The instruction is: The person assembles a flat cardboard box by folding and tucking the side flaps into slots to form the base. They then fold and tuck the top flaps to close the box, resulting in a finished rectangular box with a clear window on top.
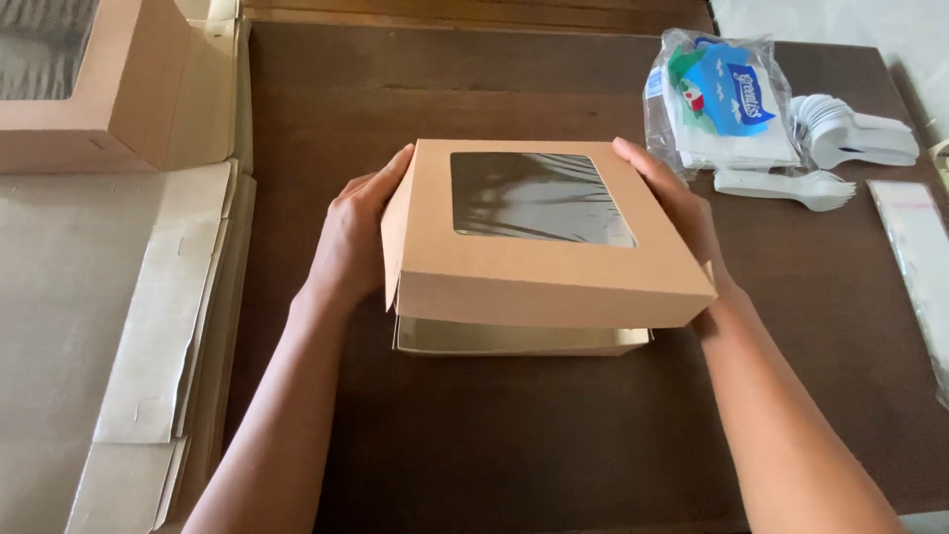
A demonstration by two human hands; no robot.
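A square brown cardboard box lid [539, 272] with a clear film window [534, 198] is tilted over its base [514, 339], which shows along the front underneath. My left hand [351, 237] grips the lid's left side. My right hand [677, 208] presses on the lid's right side, fingers along the far corner. The box rests on a dark brown wooden table [514, 435].
Flat unfolded cardboard blanks [129, 326] are stacked at the left, with another windowed box [79, 89] at the far left corner. At the far right lie a plastic pack of tissues [722, 99], white plastic spoons and forks [840, 148] and clear bags [914, 247].
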